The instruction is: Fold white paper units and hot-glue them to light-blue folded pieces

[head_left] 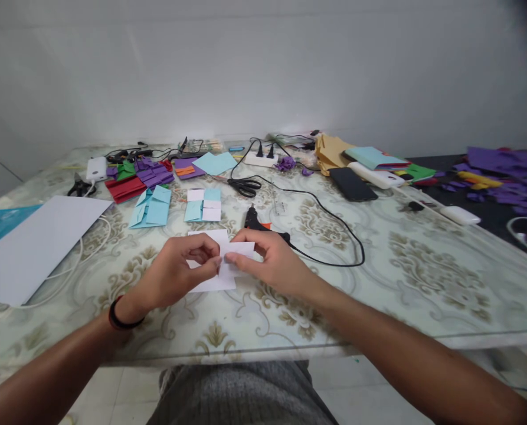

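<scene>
Both hands work close together over white paper (214, 282) near the table's front middle. My left hand (186, 265) is closed, its thumb and fingertips pinching at the paper's middle. My right hand (272, 260) grips a white flap of the paper (245, 250) on the right, thumb on top and fingers behind. Just beyond the right hand lies a black glue gun (253, 219) with an orange trigger, its nozzle pointing away. Behind the paper rest a folded blue and white paper piece (203, 205) and a folded light-blue paper piece (151, 206).
Large white sheets (46, 248) and a white cable lie at left. Red folded paper (125, 189), purple paper (154, 173) and scissors (78, 186) are behind them. A power strip (261, 159), a black phone (352, 184) and yellow paper (331, 152) stand farther back. The glue gun's cord loops right.
</scene>
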Demonstrator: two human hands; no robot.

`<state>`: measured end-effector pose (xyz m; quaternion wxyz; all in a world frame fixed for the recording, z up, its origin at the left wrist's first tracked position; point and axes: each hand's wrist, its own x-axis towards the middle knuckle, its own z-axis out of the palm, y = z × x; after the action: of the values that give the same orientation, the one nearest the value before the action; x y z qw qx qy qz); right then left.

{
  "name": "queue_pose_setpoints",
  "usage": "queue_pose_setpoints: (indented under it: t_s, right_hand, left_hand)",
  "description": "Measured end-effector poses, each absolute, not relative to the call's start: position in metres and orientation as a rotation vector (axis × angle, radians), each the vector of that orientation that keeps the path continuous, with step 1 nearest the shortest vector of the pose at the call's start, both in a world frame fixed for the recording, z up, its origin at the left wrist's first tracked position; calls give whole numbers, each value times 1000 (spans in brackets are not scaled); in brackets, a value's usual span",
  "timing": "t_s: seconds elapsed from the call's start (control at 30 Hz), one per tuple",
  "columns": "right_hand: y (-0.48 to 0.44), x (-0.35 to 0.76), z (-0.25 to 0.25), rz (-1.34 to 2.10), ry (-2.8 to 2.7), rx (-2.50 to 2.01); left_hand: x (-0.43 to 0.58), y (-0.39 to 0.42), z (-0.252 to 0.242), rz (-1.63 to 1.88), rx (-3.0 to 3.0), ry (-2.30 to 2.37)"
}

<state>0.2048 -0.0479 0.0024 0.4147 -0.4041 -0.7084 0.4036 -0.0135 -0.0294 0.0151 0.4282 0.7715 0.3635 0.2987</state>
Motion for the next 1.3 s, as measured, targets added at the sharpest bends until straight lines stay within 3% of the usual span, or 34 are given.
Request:
queue_pose_setpoints:
  t_s: [0.8,1.3]
  right_hand:
    - [-46,205,0,1385,-1745,-948]
    - [-45,208,-1,1314,-1818,-947]
  left_hand:
    - [-16,-32,22,718,1953,902]
    - [-16,-28,19,520,1998,891]
